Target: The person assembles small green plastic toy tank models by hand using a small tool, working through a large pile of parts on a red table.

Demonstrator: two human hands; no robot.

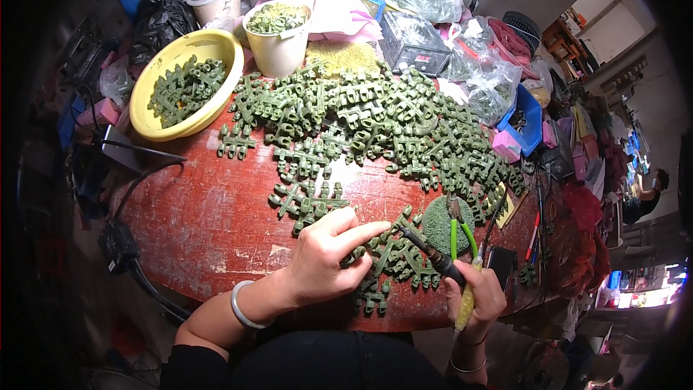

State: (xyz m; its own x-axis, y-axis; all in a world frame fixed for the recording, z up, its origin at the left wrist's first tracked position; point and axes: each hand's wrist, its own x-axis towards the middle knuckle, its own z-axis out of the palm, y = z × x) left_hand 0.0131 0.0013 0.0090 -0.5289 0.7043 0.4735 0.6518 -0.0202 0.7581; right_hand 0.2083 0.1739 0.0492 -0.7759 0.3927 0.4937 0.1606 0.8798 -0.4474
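My left hand [328,256], with a pale bangle at the wrist, pinches a small dark green branched piece [352,257] with tube-like ends; the fingers partly cover it. A black soldering-iron-like pen [437,256] is gripped in my right hand [476,296], its thin tip just right of my left index fingertip. A yellow-wrapped handle [467,303] also lies along the right hand; whether it is held too, I cannot tell. Green-handled pliers [454,235] extend over a round green textured pad [437,225]. More green branched pieces [401,258] lie under and beside both hands.
A large heap of green branched pieces [361,112] covers the far part of the red worn table [216,224]. Around it stand a yellow basin [234,65], a white bucket [280,50], plastic bags [494,90] and a blue bin [529,119]. Black cable [148,285] runs off the left edge.
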